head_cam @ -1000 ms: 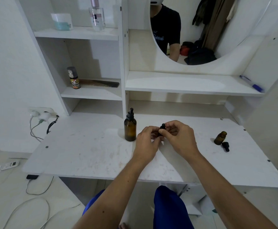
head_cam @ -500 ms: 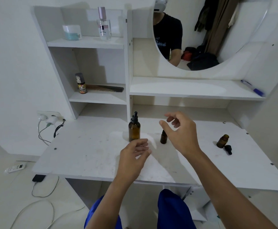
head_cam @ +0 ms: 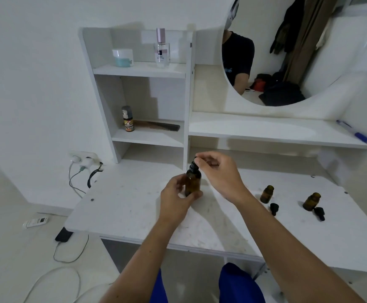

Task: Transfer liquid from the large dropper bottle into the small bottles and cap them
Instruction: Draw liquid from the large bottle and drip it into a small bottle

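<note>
Two hands work one large amber dropper bottle (head_cam: 193, 182) standing mid-desk (head_cam: 123, 206) — the left hand (head_cam: 176, 200) wraps its body, the right hand (head_cam: 218, 171) pinches its black dropper cap (head_cam: 194, 165). Two small uncapped bottles (head_cam: 267, 194) stand well right.

You have the large dropper bottle (head_cam: 193, 182) standing on the table (head_cam: 121, 206) between your left hand (head_cam: 176, 201) and your right hand (head_cam: 218, 173), with two small bottles (head_cam: 267, 194) (head_cam: 312, 200) further right, each with a cap (head_cam: 273, 208) (head_cam: 319, 213) lying just before it.
</note>
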`<state>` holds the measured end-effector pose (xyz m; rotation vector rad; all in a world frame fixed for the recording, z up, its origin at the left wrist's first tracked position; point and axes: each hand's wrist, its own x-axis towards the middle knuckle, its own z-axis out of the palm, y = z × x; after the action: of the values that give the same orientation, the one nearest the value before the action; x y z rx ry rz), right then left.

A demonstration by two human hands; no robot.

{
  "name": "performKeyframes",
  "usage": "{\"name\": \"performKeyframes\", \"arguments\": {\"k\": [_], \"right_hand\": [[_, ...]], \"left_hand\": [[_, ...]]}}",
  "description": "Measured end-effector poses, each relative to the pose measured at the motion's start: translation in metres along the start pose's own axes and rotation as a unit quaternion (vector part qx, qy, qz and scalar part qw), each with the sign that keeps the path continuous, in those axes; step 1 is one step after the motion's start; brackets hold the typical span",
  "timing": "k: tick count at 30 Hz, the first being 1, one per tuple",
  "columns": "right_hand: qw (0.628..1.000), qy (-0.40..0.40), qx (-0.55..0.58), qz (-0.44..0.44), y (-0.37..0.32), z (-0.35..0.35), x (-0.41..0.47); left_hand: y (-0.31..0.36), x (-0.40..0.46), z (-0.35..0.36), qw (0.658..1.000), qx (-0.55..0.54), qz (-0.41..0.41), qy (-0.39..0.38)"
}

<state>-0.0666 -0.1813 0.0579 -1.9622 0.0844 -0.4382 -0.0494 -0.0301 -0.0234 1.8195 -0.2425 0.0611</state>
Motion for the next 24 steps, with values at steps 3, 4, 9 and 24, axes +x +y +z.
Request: {"name": "performKeyframes", "arguments": {"k": [3,4,9,24], "right_hand": [[1.0,0.0,0.002,-0.007,-0.0007,0.0019,0.0016],[1.0,0.002,-0.002,-0.01,-0.0009,0.0021,0.0017],[0.999,0.016,-0.035,-0.033,-0.0014,0.0023,0.002],[0.995,0.012,-0.084,-0.057,-0.0092,0.0061,0.001]], "left_hand": [[-0.0015,0.0026,0.0013,1.0,0.014,0.005,0.004],[-0.0024,0.003,0.0013,1.0,0.016,0.003,0.005],[-0.0034,0.0038,0.0017,1.0,0.021,0.003,0.005],[-0.0057,0.0042,0.0035,1.0,0.017,-0.005,0.006]]}}
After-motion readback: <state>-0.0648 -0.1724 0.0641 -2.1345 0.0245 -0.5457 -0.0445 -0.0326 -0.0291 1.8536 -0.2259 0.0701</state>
